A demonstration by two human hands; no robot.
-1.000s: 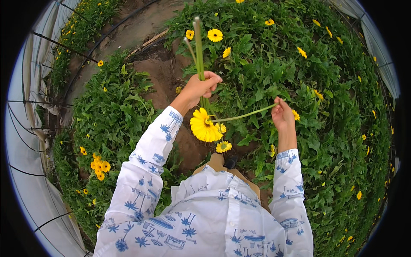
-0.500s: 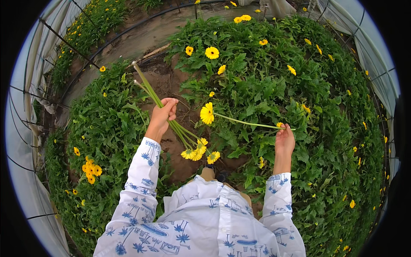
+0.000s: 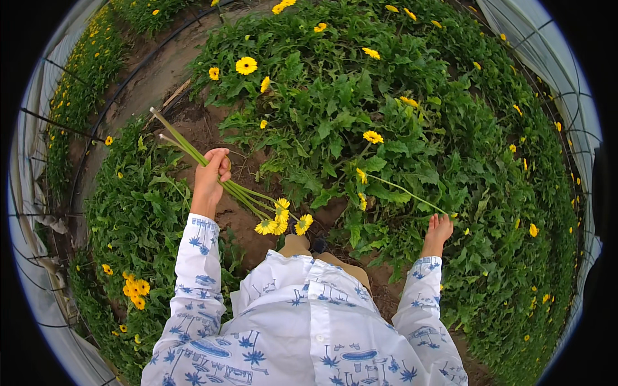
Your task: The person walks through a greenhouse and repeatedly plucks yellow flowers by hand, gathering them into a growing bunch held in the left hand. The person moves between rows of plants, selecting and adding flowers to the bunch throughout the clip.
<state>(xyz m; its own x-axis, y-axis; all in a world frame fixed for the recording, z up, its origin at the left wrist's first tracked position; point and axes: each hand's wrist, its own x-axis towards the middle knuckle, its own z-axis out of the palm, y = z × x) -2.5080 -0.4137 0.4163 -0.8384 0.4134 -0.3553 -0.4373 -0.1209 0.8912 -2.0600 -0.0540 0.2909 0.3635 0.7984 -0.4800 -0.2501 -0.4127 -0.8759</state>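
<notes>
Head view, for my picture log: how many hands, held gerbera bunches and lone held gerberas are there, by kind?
Left hand and right hand: 2 hands
Gerbera bunch in the left hand: 1
Lone gerbera in the right hand: 1
Total: 4

matt cloth shirt [image 3: 283, 315], smooth flower stems [image 3: 187, 147]

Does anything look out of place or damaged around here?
The left hand holds its cut flowers with no obvious damage. One mild oddity: at the picture's left, a yellow flower cluster sits tightly packed amid the foliage, unlike the scattered blooms elsewhere; whether cut or growing, I cannot tell.
</notes>
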